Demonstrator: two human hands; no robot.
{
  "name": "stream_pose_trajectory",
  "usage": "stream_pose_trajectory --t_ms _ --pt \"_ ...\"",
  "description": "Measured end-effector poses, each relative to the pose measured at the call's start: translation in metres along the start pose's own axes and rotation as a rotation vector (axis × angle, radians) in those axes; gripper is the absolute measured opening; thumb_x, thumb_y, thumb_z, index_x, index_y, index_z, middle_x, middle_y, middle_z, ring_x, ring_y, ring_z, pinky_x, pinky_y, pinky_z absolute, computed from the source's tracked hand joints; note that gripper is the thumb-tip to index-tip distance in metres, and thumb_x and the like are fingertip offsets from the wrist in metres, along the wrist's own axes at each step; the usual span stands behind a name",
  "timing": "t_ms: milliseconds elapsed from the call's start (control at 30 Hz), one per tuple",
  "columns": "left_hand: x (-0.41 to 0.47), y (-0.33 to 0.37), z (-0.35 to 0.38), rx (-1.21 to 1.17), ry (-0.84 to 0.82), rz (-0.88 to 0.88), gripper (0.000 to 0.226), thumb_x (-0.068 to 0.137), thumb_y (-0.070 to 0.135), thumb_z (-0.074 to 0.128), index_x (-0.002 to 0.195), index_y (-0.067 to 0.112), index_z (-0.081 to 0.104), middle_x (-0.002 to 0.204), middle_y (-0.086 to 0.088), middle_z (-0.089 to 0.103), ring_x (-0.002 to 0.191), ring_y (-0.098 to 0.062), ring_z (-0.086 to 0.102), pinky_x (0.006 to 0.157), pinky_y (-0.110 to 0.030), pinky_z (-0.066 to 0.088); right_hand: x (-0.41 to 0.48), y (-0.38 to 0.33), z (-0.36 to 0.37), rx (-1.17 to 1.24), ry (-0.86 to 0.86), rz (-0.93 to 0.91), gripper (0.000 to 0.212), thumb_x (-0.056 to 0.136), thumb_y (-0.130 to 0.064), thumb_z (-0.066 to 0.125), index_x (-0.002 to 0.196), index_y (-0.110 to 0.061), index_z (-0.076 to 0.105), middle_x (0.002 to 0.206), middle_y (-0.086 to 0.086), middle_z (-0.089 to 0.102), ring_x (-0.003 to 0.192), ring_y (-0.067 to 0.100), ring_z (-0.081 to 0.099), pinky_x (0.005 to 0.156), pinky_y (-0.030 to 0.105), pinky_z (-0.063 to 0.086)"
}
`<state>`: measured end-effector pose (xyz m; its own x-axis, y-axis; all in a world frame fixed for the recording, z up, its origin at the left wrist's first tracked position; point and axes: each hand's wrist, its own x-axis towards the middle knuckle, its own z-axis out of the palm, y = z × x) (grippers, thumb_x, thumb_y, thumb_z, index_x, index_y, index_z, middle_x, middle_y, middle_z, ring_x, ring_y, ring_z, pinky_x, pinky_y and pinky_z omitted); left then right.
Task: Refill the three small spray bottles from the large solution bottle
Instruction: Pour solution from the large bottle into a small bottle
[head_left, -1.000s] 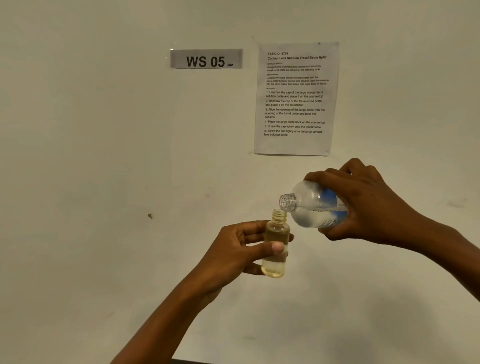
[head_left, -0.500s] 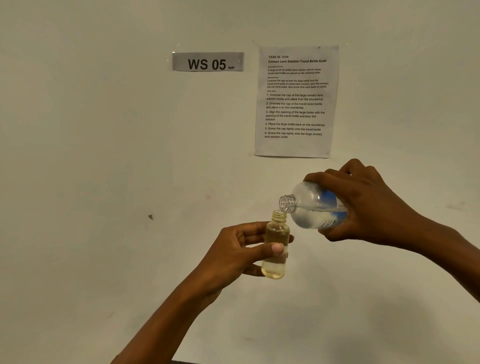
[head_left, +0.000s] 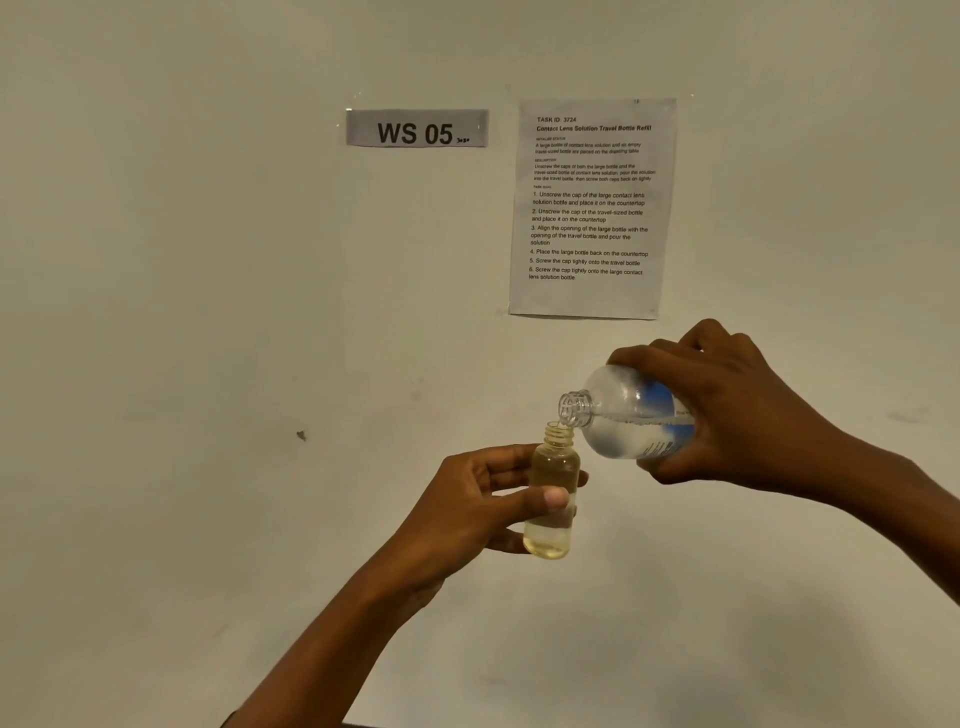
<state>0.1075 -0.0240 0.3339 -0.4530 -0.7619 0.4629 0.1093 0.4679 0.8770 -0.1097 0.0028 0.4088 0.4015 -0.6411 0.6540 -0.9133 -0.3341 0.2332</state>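
My left hand (head_left: 478, 512) holds a small yellowish clear bottle (head_left: 554, 467) upright in the air, thumb across its front and fingers behind it. It has no cap and a little liquid sits at its bottom. My right hand (head_left: 727, 415) grips the large clear solution bottle (head_left: 623, 410) with a blue label, tipped almost level. Its open neck points left and sits just above the small bottle's mouth. Liquid lies along the large bottle's lower side. No other small bottles are in view.
A pale wall fills the view behind my hands. On it hang a grey "WS 05" sign (head_left: 417, 128) and a printed instruction sheet (head_left: 591, 208). A dark edge shows at the bottom of the frame.
The view has tilted up slightly, so the wall signs sit a little lower. Both hands and both bottles have kept the same pose.
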Motion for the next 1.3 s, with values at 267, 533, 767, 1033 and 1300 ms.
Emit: stream_pose_trajectory --t_ms 267,533,767,1033,1300 --pt "-0.001 -0.002 0.0 -0.011 -0.01 0.01 0.029 0.074 0.021 0.067 0.102 0.029 0.065 0.101 0.005 0.074 0.091 -0.016 0.071 0.068 -0.028 0.059 -0.001 0.001 0.003 0.015 0.004 0.002 0.079 0.061 -0.039 0.078 0.13 -0.03 0.041 0.107 -0.011 0.052 0.089 0.008 0.025 0.076 0.027 0.023" --pt "-0.005 -0.011 0.004 -0.04 -0.005 0.006 0.034 0.067 0.027 0.067 0.101 0.031 0.065 0.099 0.007 0.074 0.09 -0.015 0.072 0.066 -0.025 0.057 -0.016 -0.004 0.021 0.105 0.073 0.026 0.077 0.056 -0.032 0.082 0.125 -0.023 0.048 0.092 -0.016 0.046 0.087 0.014 0.033 0.073 0.031 0.027" --pt "-0.018 -0.04 0.02 -0.037 0.041 -0.087 0.031 0.081 0.015 0.068 0.107 0.03 0.063 0.108 0.002 0.072 0.095 -0.016 0.07 0.073 -0.029 0.059 -0.052 -0.014 0.061 0.374 0.098 0.156 0.075 0.051 -0.03 0.084 0.117 -0.027 0.05 0.083 -0.027 0.04 0.083 0.014 0.039 0.072 0.032 0.036" --pt "-0.055 -0.088 0.053 -0.035 0.081 -0.277 0.041 0.08 0.018 0.071 0.118 0.028 0.06 0.117 0.002 0.067 0.106 -0.017 0.066 0.085 -0.036 0.057 -0.12 -0.024 0.115 0.624 -0.023 0.311 0.077 0.049 -0.049 0.073 0.113 -0.039 0.033 0.104 -0.013 0.045 0.093 0.012 0.046 0.074 0.023 0.043" --pt "-0.105 -0.148 0.088 -0.069 0.102 -0.443 0.04 0.079 0.011 0.072 0.112 0.03 0.059 0.112 0.004 0.07 0.102 -0.015 0.067 0.088 -0.031 0.055 -0.205 -0.042 0.158 0.967 -0.201 0.561 0.073 0.049 -0.047 0.077 0.112 -0.036 0.043 0.106 -0.027 0.052 0.095 -0.004 0.055 0.074 0.008 0.041"
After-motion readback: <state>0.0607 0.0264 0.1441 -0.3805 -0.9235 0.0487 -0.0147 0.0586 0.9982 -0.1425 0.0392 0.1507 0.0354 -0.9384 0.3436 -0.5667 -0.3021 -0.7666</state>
